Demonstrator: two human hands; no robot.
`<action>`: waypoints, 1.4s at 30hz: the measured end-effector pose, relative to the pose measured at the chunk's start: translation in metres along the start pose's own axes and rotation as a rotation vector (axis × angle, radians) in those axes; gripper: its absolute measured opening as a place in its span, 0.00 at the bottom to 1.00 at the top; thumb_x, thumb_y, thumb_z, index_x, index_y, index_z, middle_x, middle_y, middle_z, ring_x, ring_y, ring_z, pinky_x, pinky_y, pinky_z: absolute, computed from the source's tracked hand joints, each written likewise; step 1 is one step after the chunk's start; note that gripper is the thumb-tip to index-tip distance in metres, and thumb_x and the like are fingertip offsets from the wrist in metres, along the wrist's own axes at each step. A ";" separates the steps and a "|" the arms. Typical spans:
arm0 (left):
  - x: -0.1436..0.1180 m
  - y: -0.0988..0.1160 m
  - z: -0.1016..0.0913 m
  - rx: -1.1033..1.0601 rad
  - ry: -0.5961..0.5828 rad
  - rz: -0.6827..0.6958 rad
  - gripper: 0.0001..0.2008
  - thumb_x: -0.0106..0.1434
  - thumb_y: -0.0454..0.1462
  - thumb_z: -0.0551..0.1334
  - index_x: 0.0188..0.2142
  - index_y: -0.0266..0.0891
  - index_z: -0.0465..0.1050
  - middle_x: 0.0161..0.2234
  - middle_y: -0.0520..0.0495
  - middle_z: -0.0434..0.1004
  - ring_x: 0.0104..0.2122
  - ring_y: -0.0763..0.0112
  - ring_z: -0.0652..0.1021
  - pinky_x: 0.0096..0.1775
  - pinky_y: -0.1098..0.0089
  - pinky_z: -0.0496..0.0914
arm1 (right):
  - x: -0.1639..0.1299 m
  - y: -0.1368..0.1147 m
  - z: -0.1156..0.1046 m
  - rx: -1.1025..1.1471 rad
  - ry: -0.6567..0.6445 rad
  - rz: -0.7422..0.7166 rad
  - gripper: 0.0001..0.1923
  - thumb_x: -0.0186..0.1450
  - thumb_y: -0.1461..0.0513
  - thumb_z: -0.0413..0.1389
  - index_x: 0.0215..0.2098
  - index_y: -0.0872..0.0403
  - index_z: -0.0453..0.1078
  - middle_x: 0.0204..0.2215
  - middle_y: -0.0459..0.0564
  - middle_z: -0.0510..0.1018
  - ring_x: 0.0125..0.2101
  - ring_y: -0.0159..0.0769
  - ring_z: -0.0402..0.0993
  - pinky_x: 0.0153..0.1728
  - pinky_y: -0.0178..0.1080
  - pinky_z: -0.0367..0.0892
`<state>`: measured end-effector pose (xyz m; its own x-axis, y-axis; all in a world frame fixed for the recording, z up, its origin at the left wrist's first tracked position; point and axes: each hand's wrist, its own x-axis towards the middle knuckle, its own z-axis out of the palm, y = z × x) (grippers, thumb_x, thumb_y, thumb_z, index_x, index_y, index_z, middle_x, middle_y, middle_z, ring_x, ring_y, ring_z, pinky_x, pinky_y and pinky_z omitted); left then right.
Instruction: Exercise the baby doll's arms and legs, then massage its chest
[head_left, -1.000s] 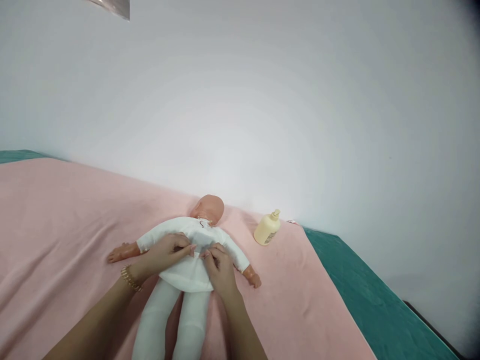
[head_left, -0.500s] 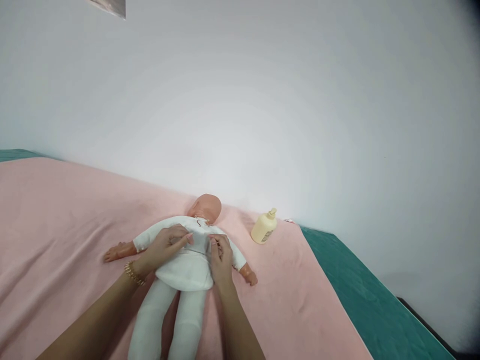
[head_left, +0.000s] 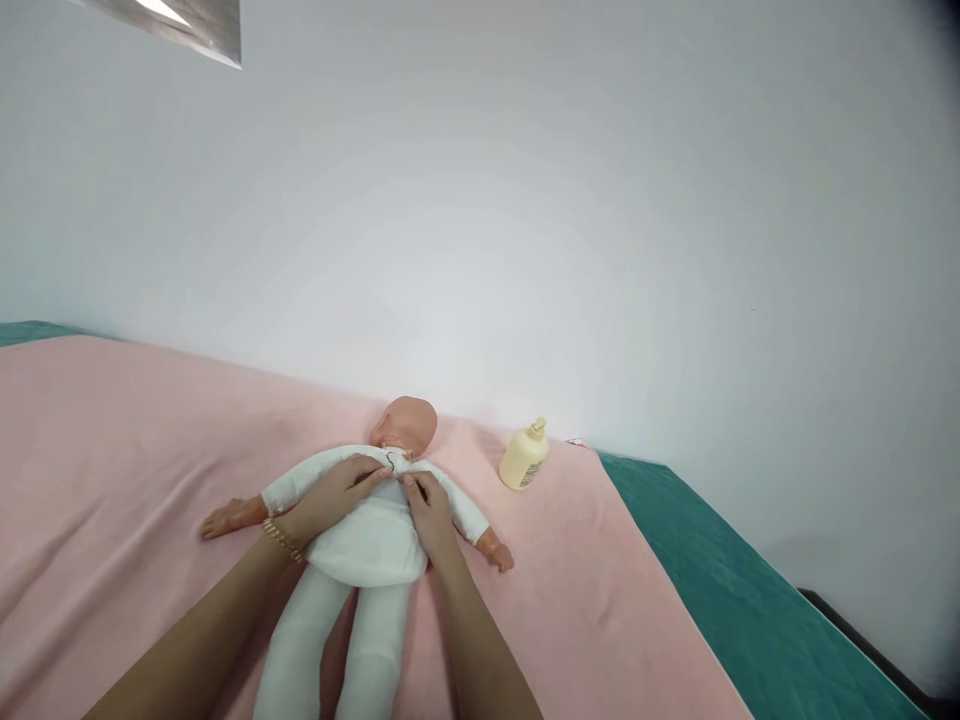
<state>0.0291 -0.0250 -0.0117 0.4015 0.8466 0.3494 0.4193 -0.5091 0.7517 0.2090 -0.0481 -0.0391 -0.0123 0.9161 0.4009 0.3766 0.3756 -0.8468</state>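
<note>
White doll top (head_left: 367, 548), hands (head_left: 330, 497) nearly closed, pinching it

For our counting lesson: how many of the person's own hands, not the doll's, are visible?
2. The left hand, with a gold-coloured chunky bracelet at its wrist, and the bare right hand opposite both touch the white cloth top of the plastic-headed doll.

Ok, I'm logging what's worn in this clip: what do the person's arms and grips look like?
The left grip is gloveless, with a gold-coloured, chunky, metallic-looking bracelet around its wrist. The right grip is gloveless, its wrist unadorned. No sleeves show on the left forearm or right forearm.
</note>
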 end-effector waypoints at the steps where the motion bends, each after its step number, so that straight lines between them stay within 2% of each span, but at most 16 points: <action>1: 0.002 -0.002 0.000 0.002 -0.007 -0.012 0.20 0.67 0.50 0.53 0.39 0.41 0.79 0.42 0.46 0.82 0.45 0.57 0.77 0.51 0.59 0.68 | 0.002 0.002 0.001 -0.030 -0.003 0.013 0.14 0.69 0.58 0.50 0.32 0.55 0.73 0.31 0.49 0.77 0.35 0.39 0.71 0.39 0.39 0.64; 4: 0.007 -0.007 0.002 -0.004 -0.026 -0.019 0.21 0.67 0.50 0.52 0.37 0.42 0.79 0.40 0.48 0.82 0.44 0.58 0.78 0.50 0.60 0.68 | 0.006 0.008 0.005 -0.108 0.008 0.030 0.14 0.68 0.58 0.50 0.28 0.55 0.72 0.27 0.48 0.75 0.31 0.39 0.70 0.35 0.38 0.62; 7: 0.009 -0.010 0.003 0.009 0.004 0.005 0.21 0.68 0.49 0.50 0.35 0.41 0.79 0.40 0.47 0.82 0.44 0.59 0.78 0.50 0.60 0.68 | 0.003 0.008 0.007 -0.130 0.052 -0.009 0.14 0.68 0.59 0.49 0.28 0.55 0.71 0.28 0.50 0.75 0.32 0.40 0.69 0.37 0.40 0.62; 11: 0.004 -0.009 0.004 0.043 0.072 0.089 0.20 0.69 0.46 0.50 0.37 0.40 0.78 0.42 0.45 0.81 0.45 0.60 0.77 0.52 0.60 0.67 | -0.006 0.002 0.006 -0.098 0.113 -0.167 0.14 0.70 0.60 0.47 0.36 0.54 0.74 0.36 0.52 0.77 0.41 0.40 0.70 0.45 0.41 0.63; 14: 0.001 -0.010 0.004 0.078 0.120 0.136 0.19 0.69 0.45 0.50 0.42 0.39 0.77 0.44 0.44 0.81 0.47 0.61 0.76 0.53 0.59 0.66 | -0.009 -0.002 0.004 -0.090 0.119 -0.210 0.13 0.70 0.61 0.48 0.41 0.53 0.74 0.40 0.52 0.77 0.45 0.39 0.69 0.50 0.41 0.62; 17: 0.001 -0.012 0.005 0.118 0.107 0.135 0.19 0.69 0.45 0.50 0.44 0.38 0.77 0.45 0.43 0.80 0.48 0.60 0.76 0.54 0.58 0.66 | -0.007 -0.003 0.004 -0.106 0.089 -0.187 0.12 0.70 0.62 0.48 0.42 0.53 0.74 0.42 0.52 0.77 0.46 0.39 0.70 0.51 0.41 0.62; 23: 0.004 -0.008 0.005 0.163 0.051 0.112 0.20 0.68 0.45 0.51 0.40 0.37 0.78 0.43 0.42 0.81 0.46 0.58 0.76 0.52 0.57 0.67 | -0.003 -0.002 0.004 -0.156 0.029 -0.132 0.12 0.70 0.63 0.49 0.40 0.54 0.75 0.40 0.51 0.79 0.44 0.40 0.71 0.49 0.42 0.63; 28: 0.001 -0.010 0.005 0.146 0.072 0.110 0.20 0.69 0.46 0.50 0.42 0.37 0.78 0.43 0.42 0.81 0.47 0.58 0.77 0.52 0.57 0.68 | -0.006 -0.003 0.003 -0.142 0.048 -0.151 0.13 0.71 0.62 0.48 0.41 0.53 0.75 0.41 0.51 0.79 0.45 0.40 0.71 0.50 0.42 0.63; 34: -0.001 -0.016 0.008 0.145 0.131 0.149 0.21 0.68 0.46 0.51 0.49 0.36 0.75 0.49 0.41 0.79 0.51 0.58 0.75 0.55 0.56 0.67 | -0.008 0.000 0.004 -0.118 0.073 -0.178 0.14 0.71 0.59 0.47 0.47 0.53 0.73 0.48 0.52 0.77 0.51 0.39 0.69 0.56 0.43 0.61; 42: 0.003 -0.009 0.007 0.162 0.077 0.127 0.20 0.67 0.46 0.52 0.45 0.40 0.78 0.46 0.43 0.81 0.48 0.58 0.77 0.54 0.55 0.68 | -0.004 0.000 0.005 -0.155 0.034 -0.134 0.15 0.71 0.59 0.47 0.46 0.54 0.74 0.45 0.53 0.79 0.47 0.41 0.72 0.52 0.46 0.63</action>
<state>0.0318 -0.0187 -0.0212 0.3985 0.7803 0.4819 0.4972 -0.6254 0.6014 0.2044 -0.0510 -0.0423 -0.0417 0.8530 0.5203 0.5119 0.4655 -0.7220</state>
